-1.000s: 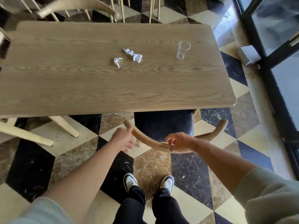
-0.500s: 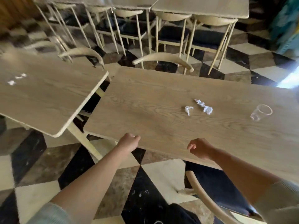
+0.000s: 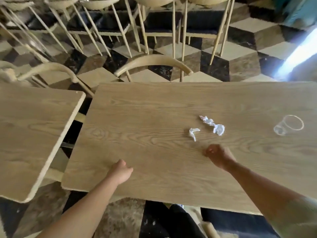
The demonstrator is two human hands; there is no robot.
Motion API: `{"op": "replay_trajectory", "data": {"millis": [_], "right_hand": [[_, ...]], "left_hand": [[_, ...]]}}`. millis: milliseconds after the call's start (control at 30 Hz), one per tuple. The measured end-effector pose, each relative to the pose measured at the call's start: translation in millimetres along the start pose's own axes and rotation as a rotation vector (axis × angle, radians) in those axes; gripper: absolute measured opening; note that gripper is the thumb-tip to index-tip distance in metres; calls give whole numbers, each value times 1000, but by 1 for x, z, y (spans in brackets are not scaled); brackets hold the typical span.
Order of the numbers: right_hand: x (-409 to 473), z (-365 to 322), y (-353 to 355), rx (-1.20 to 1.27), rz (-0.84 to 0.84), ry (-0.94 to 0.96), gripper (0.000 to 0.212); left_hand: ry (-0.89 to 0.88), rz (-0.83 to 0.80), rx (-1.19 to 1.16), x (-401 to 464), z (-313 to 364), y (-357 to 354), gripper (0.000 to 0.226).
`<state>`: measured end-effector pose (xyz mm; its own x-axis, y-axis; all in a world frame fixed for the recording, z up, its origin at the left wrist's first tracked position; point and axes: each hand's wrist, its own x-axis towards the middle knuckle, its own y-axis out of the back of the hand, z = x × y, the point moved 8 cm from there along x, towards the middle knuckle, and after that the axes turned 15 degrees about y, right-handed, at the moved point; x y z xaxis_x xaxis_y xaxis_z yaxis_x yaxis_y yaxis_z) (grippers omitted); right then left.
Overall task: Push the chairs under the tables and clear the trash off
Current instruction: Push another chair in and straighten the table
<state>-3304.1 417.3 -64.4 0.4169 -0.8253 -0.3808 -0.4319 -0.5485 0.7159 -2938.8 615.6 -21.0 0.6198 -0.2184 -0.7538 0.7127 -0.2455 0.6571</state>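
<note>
Two crumpled white paper scraps lie on the wooden table [image 3: 137, 134]: a small one [image 3: 193, 132] and a longer one [image 3: 214, 125]. A clear plastic cup [image 3: 289, 125] stands to their right. My right hand [image 3: 218, 156] hovers just in front of the small scrap, fingers curled, holding nothing. My left hand [image 3: 120, 172] is over the table near its front edge, fingers curled, also holding nothing. A chair [image 3: 223, 219] with a dark seat sits tucked under the table's near edge, mostly hidden.
A second wooden table [image 3: 34, 134] stands at the left with a narrow gap between the two. A curved-back chair [image 3: 154, 60] sits at the table's far side, another [image 3: 51, 69] at the left. Several more chairs stand behind on the checkered floor.
Both hands let go of the chair back and moved up over the table. My right hand has come close to the paper scraps. My view swung left and forward.
</note>
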Motion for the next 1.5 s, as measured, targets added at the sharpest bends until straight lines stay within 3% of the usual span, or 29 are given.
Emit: {"op": "replay_trajectory", "data": {"millis": [67,167,400,533,633,700,800,900,1067,1233,1400,1500], "right_hand": [[-3,17,10,-1,43,-39,19],[-43,54,24,-12,135,-168,14],[-176,151,23,9,262,-567,40],[-197,152,13,41,310,-564,39],[-213,149,-7,94,319,-574,51],[-229,156,-17,158,351,-660,69],[-242,171,-31,350,451,-760,85],[-243,177,-42,620,551,-808,77],[-231,182,-62,999,557,-796,50],[-222,179,-66,1276,691,-765,40],[-222,173,-69,1347,707,-792,41],[-223,165,-74,1359,692,-797,37]], "left_hand": [[-29,19,27,1,25,-9,19],[-64,67,83,-2,49,-32,36],[-40,-3,17,-13,17,-81,20],[-61,72,-73,-4,-8,-95,30],[0,139,-102,-10,-39,-105,45],[86,84,-269,-19,-60,-117,51],[269,-187,-668,-24,-73,-148,58],[322,-386,-1011,-30,-61,-167,52],[362,-605,-1476,-36,-43,-187,38],[359,-679,-1523,-30,-48,-193,17],[321,-652,-1531,-36,-45,-191,31],[320,-644,-1533,-29,-54,-190,27]]}}
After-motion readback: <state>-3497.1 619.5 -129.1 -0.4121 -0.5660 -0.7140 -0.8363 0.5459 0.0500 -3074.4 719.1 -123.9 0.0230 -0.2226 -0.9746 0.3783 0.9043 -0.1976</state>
